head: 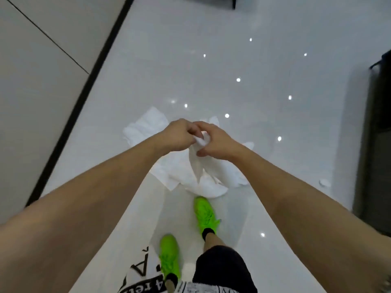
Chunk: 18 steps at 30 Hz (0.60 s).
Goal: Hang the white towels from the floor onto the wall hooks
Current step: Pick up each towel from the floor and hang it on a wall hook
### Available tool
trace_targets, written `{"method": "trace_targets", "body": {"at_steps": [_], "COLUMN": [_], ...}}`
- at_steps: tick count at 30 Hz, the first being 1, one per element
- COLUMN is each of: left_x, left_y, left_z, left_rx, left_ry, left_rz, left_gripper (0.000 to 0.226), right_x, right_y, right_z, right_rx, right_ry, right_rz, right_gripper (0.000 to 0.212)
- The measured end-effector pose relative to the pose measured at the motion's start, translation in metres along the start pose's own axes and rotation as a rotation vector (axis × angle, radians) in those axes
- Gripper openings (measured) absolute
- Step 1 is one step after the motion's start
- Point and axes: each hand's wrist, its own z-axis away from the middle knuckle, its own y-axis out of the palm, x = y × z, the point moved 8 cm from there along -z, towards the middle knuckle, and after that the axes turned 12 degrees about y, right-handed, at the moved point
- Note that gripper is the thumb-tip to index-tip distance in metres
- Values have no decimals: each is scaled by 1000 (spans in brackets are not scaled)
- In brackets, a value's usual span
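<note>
1. Towel (200,163), white and limp, hangs from both hands in front of the person, its lower end trailing into the heap on the floor (275,92). It looks light and soft, so it should lift with no effort, but it will sag and bunch wherever it is not held.
2. Left hand (179,135) has its fingers curled round the gathered top of the cloth; right hand (213,139) pinches the same bunch from the other side, thumb below. The two hands sit touching, knuckle to knuckle.
3. I'd judge the best hold is along one short edge or a corner, spread a little, so a fold can drop over a hook rather than a wad slipping off it.
4. More white towels (146,125) lie crumpled on the glossy tiles just beyond and beneath the hands, some overlapping; how many I cannot tell.
5. Bright green shoes (204,214) stand close to the pile, the forward toe just beside the cloth, so a trailing end could be trodden on.
6. The wall (38,81) with its dark skirting runs along the left; no hooks show from here. Dark furniture (376,144) stands at the right.
</note>
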Motion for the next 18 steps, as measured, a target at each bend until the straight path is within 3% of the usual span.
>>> {"method": "trace_targets", "body": {"at_steps": [3,10,15,18], "left_x": [-78,-232,-308,-337], "left_y": [-43,-93,-66,-39], "left_z": [50,182,273,313], "left_rx": [-88,-295,-400,-445], "left_ry": [158,577,878,987], "left_rz": [-111,-324,-655,-750], "left_gripper": [33,28,32,31], "right_x": [53,126,122,89], "right_y": [-44,-102,-115,-111], "right_z": [65,263,397,458], "right_rx": [-76,-326,-607,-680], "right_ry": [-14,-86,-4,53], "right_rz": [129,148,362,350], "right_gripper": [46,29,42,51]}}
